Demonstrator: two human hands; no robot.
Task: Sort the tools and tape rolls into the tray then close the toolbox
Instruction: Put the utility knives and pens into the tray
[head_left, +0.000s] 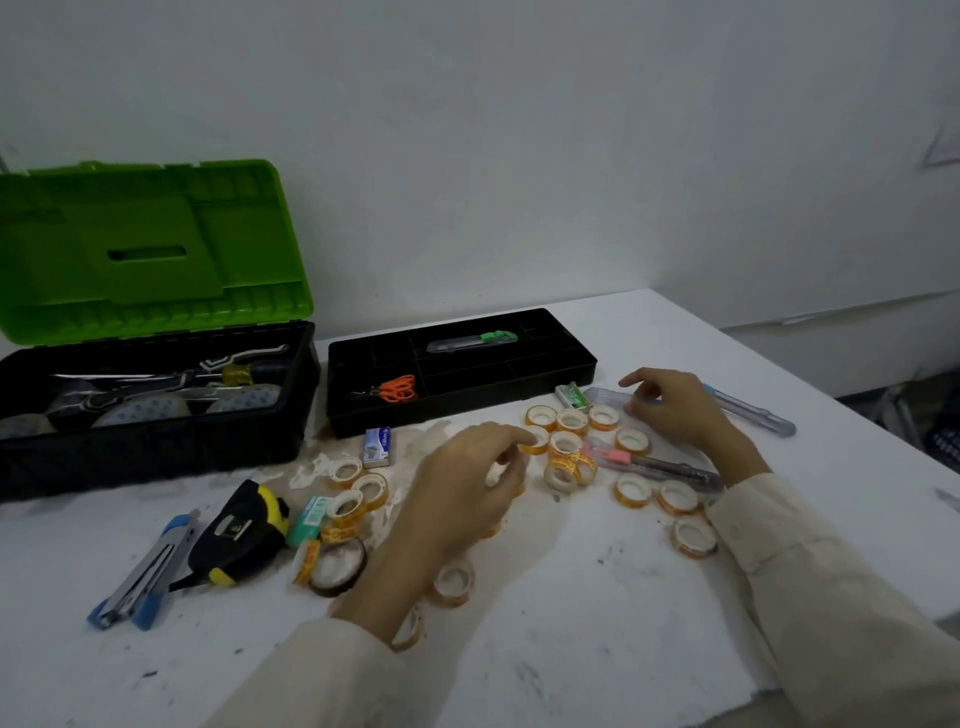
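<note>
Left hand (467, 478) curled, apparently pinching a small tape roll (535, 439) near the tray (561, 374), right hand (675, 410) loosely spread over far rolls; judgement: lift rolls clear, drop into one empty compartment, toolbox (156, 415) lid open.

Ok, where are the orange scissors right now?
The orange scissors lie in the front-left compartment of the black tray, which sits on the table just right of the open toolbox.
</note>
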